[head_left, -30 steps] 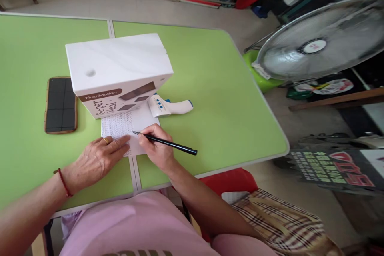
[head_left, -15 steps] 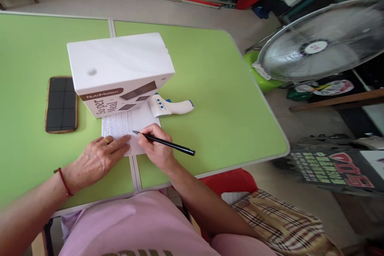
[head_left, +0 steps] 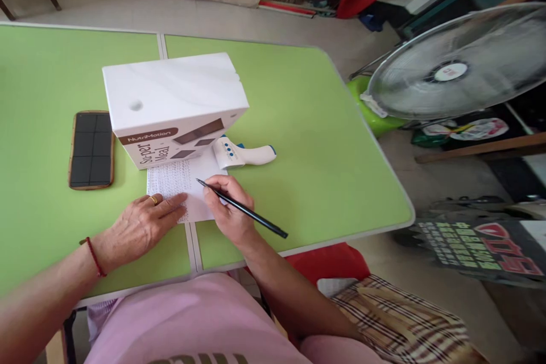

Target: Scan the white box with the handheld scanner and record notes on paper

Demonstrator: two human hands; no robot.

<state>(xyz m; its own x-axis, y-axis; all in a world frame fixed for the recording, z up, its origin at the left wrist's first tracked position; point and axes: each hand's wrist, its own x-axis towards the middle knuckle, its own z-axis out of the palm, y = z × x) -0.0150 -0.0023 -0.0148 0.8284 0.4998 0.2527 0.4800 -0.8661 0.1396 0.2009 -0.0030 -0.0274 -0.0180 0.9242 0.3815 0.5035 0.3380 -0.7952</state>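
Observation:
My right hand [head_left: 230, 210] grips a black pen [head_left: 251, 215] with its tip on a white sheet of paper [head_left: 181, 179] filled with rows of handwriting. My left hand [head_left: 140, 224] lies flat with its fingers spread, pressing the sheet's lower left part onto the green table [head_left: 307, 142]. It wears a gold ring and a red wrist cord. The sheet's far edge runs under a white NutriMotion box [head_left: 170, 105].
A white and blue infrared thermometer [head_left: 241, 153] lies just right of the box. A dark phone [head_left: 91, 149] in a brown case lies left of it. A large floor fan [head_left: 452, 68] stands off the table's right edge. A plaid bag [head_left: 396, 318] sits at lower right.
The pen tip has moved a little up and to the right on the sheet, and the pen's back end has swung lower. My left hand has stayed put. The view shifted slightly.

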